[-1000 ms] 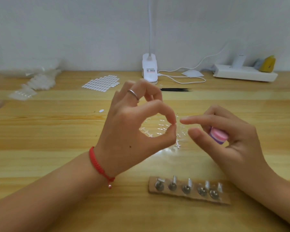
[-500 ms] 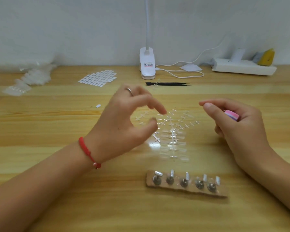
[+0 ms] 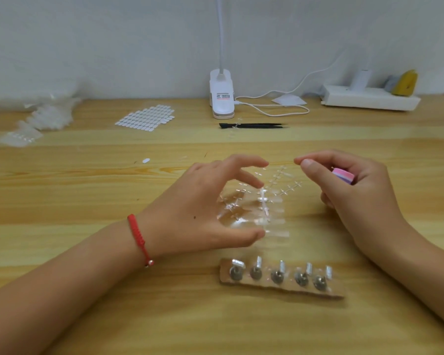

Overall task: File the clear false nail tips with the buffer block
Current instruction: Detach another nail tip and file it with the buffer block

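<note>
Left hand [image 3: 198, 213] lower now, fingers wide over clear nail tips [image 3: 274, 221]; right hand [image 3: 362, 198] round buffer block [image 3: 342, 175].

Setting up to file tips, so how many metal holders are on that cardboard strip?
5 metal holders, in one row along the cardboard strip, left to right: first, second, third, fourth, fifth. None appears hidden.

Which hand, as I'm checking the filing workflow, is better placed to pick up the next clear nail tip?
Left. The left hand is open, thumb and fingers spread over the clear nail tips, holding nothing. The right hand grips the buffer block, off to their side.
</note>
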